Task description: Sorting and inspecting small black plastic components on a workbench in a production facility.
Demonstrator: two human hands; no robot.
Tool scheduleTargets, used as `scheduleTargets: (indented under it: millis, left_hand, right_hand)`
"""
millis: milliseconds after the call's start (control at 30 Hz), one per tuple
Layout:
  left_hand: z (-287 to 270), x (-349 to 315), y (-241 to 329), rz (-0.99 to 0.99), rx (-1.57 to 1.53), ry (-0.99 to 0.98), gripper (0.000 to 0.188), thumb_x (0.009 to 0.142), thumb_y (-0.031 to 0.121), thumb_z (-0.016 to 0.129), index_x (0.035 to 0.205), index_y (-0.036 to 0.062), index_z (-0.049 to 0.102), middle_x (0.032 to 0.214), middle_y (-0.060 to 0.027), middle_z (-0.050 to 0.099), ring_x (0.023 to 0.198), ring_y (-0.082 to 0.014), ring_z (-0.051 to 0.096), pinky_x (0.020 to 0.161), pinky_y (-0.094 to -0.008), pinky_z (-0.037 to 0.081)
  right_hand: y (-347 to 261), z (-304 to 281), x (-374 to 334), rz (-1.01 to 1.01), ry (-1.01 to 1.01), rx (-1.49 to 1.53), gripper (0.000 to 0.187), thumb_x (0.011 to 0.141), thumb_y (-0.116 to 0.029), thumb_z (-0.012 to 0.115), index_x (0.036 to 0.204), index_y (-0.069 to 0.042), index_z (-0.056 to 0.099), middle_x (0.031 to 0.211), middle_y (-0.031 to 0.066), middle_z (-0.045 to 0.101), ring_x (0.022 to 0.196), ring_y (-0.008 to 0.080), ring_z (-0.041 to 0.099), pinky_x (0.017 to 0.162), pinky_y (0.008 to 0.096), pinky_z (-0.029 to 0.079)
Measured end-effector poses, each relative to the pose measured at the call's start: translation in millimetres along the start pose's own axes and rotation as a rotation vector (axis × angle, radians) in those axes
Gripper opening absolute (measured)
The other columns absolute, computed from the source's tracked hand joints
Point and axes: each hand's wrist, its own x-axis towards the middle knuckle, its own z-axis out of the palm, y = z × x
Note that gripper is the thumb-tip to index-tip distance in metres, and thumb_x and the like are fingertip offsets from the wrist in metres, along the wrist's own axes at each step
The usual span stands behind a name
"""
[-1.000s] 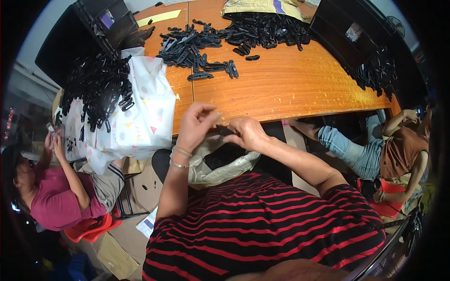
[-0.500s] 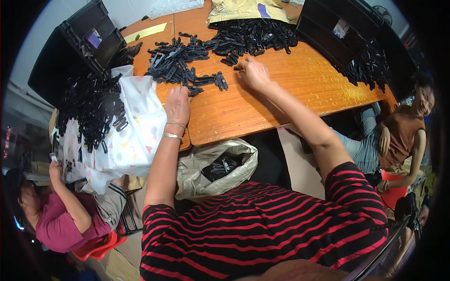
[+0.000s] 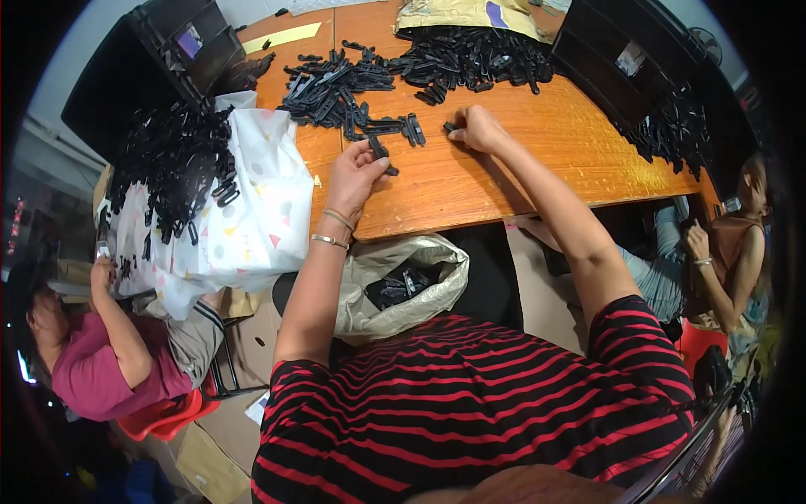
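My left hand (image 3: 351,178) is closed on a long black plastic clip part (image 3: 379,151), held between thumb and fingers just above the table's near side. To its right, my right hand (image 3: 482,131) pinches a small black plastic piece (image 3: 451,128) over the wooden table (image 3: 537,151). Between and beyond the hands, a few long clip parts (image 3: 412,130) lie side by side. They are at the edge of a heap of long black parts (image 3: 336,91). A second heap of smaller black pieces (image 3: 470,63) spills from a yellowish paper bag (image 3: 470,15).
An open woven sack (image 3: 453,273) below the table edge holds some black pieces. Black crates (image 3: 625,63) stand right and left, with more black parts beside them. A white patterned plastic sheet (image 3: 273,176) hangs at left. Seated people (image 3: 117,361) work on both sides.
My left hand has lifted a long clip part off the heap's near edge and turned it toward the right. My right hand has drawn back from the far heap with a small piece.
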Motion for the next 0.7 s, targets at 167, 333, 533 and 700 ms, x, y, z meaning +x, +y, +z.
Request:
scheduleTargets:
  millis: [167,333,533,700]
  left_hand:
    - [14,-14,5,0.041,-0.052,-0.034,0.025,0.083,-0.001,0.063,0.106,0.0006,0.056,0.094,-0.0029,0.063,0.081,-0.0094,0.062,0.066,-0.0204,0.053]
    - [31,-24,11,0.185,-0.068,-0.063,0.022,0.081,-0.002,0.065,0.100,0.0019,0.055,0.094,-0.0026,0.061,0.082,-0.0082,0.060,0.068,-0.0203,0.052]
    - [34,-30,10,0.332,0.069,-0.035,0.022,0.081,-0.003,0.066,0.098,0.0011,0.053,0.093,-0.0030,0.061,0.082,-0.0078,0.060,0.069,-0.0196,0.050]
    - [36,-36,9,0.368,0.124,-0.037,0.024,0.083,-0.003,0.063,0.104,-0.0001,0.051,0.097,-0.0045,0.060,0.086,-0.0085,0.060,0.074,-0.0206,0.051]
  right_hand:
    - [-60,1,-71,-0.033,0.017,0.830,0.019,0.079,-0.008,0.071,0.093,0.002,0.063,0.078,0.0066,0.064,0.059,0.0074,0.058,0.051,0.0234,0.047]
    - [-92,-2,-100,-0.145,0.123,0.807,0.016,0.081,-0.004,0.070,0.095,0.001,0.064,0.085,0.0043,0.062,0.057,0.0037,0.057,0.048,0.0203,0.045]
    - [-90,8,-104,-0.329,0.274,0.748,0.018,0.081,0.000,0.068,0.099,0.003,0.065,0.084,0.0047,0.058,0.061,0.0062,0.060,0.054,0.0194,0.047]
    - [-87,7,-105,-0.328,0.224,0.775,0.018,0.080,0.001,0.068,0.099,0.004,0.066,0.085,0.0053,0.058,0.062,0.0066,0.060,0.054,0.0196,0.047]
